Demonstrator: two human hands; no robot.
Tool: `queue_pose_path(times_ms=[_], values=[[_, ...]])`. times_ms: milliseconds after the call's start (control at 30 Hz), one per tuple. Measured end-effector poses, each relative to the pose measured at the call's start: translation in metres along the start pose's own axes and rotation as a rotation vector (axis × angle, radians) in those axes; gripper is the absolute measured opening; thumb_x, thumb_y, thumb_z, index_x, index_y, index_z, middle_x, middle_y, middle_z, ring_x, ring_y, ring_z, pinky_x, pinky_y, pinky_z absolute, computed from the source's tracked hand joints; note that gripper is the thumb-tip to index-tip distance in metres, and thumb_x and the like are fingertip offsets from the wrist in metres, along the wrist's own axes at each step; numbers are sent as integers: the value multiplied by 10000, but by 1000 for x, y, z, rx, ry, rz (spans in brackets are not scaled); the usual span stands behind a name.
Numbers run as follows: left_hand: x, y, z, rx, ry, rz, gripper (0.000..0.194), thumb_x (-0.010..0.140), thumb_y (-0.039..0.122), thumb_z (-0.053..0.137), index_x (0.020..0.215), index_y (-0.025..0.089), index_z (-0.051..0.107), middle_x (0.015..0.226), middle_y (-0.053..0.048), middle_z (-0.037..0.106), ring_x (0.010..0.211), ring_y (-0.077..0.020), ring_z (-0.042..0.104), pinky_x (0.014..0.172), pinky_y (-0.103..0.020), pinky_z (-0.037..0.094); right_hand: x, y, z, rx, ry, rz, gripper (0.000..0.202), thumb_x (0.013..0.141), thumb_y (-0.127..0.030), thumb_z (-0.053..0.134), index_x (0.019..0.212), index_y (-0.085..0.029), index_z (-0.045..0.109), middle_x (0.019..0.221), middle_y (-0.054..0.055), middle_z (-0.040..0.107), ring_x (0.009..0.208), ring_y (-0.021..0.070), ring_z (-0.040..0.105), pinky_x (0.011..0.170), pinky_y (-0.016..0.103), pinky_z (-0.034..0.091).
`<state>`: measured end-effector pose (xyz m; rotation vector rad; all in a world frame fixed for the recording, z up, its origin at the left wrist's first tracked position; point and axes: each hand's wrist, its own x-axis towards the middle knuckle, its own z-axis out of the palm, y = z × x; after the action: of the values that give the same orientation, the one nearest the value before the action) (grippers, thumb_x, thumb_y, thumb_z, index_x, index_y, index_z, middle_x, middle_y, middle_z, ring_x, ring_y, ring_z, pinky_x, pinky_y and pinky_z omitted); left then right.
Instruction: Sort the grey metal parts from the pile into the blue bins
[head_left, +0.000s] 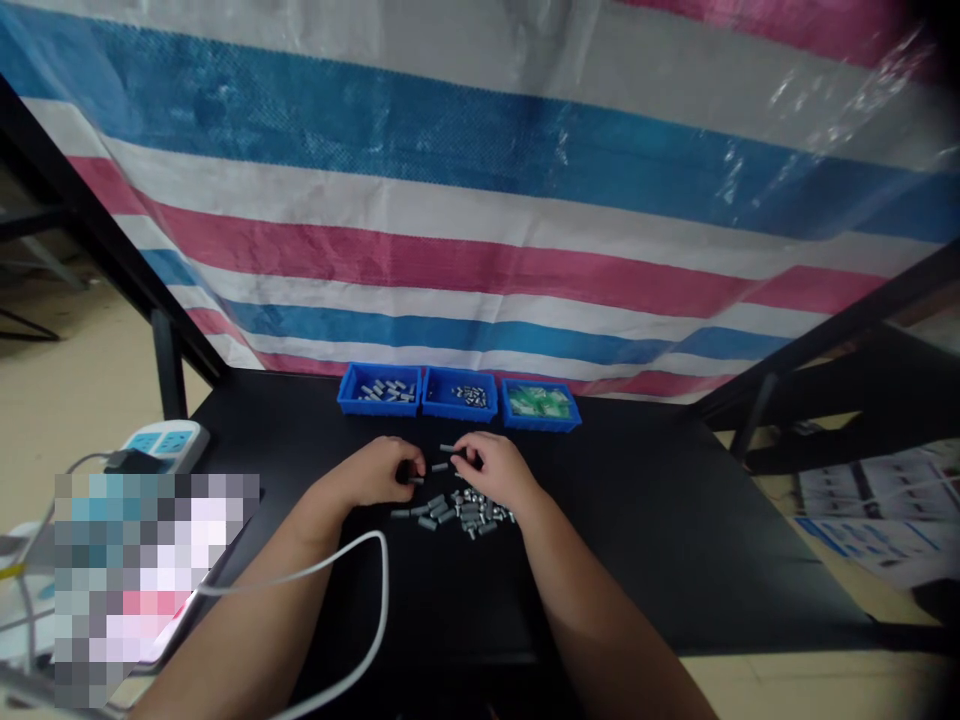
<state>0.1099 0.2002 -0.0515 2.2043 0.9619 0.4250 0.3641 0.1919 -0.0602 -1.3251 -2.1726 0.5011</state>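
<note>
My left hand (pixel 386 470) is closed in a pinch on a small grey cylinder (pixel 416 481) just above the black table. To its right, my right hand (pixel 491 465) pinches another grey cylinder (pixel 447 448) between thumb and finger. One loose grey cylinder (pixel 439 468) lies between the hands. Nearer to me is a pile of silver metal pieces (pixel 469 512), with several grey cylinders (pixel 427 523) at its left side. Behind the hands stand three blue bins: the left bin (pixel 379 408) holds cylinders, the middle bin (pixel 459 411) small metal parts, the right bin (pixel 541 423) green-tinted packets.
A striped plastic sheet (pixel 450 220) hangs behind the black table (pixel 637 520). On the left are a power strip (pixel 169 445) and a blurred-out flat object (pixel 172 590). A white cable (pixel 385 590) loops across my left forearm.
</note>
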Motion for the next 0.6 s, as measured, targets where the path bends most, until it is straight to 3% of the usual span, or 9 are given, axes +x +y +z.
queue_pose_path(times_ms=[133,267,367,500,567,600], values=[[-2,0,-2,-102,64,-13,280,717,179,601,983,204,687,753,8,677,626,-125,588,598,-245,415,-3,-1,3,-53,-122,127,182,805,-393,788,895,-259,704,628,-48,654,585,125,566,605,256,318],[2,-12,0,-298,234,-117,138,765,230,645,892,176,636,744,3,656,638,-125,597,600,-239,441,-3,-1,4,-48,-145,153,130,807,-334,789,879,-264,706,619,-49,677,590,127,585,601,256,286],[8,-21,-1,-491,528,-225,210,780,336,711,871,170,620,706,0,651,613,-133,610,600,-251,476,-2,-1,3,-50,-146,173,40,839,-281,744,822,-260,714,628,-45,684,595,127,589,593,258,290],[9,-23,-12,-488,1105,-228,292,783,402,748,926,161,669,883,-54,721,807,-180,694,780,-308,555,-1,1,3,-20,-95,150,80,856,-286,731,784,-250,732,721,-18,693,646,129,602,618,252,357],[5,-23,-17,-328,1245,-189,252,823,388,720,952,172,693,985,-70,732,926,-206,704,884,-346,555,-1,4,4,8,-64,137,57,857,-279,732,811,-252,752,778,-3,692,667,128,605,633,249,394],[3,-24,-19,-209,1234,-175,226,838,375,708,959,185,707,1030,-75,736,978,-220,700,931,-368,544,-2,6,5,23,-54,133,41,857,-272,732,834,-252,760,794,2,689,667,127,605,638,247,410]])
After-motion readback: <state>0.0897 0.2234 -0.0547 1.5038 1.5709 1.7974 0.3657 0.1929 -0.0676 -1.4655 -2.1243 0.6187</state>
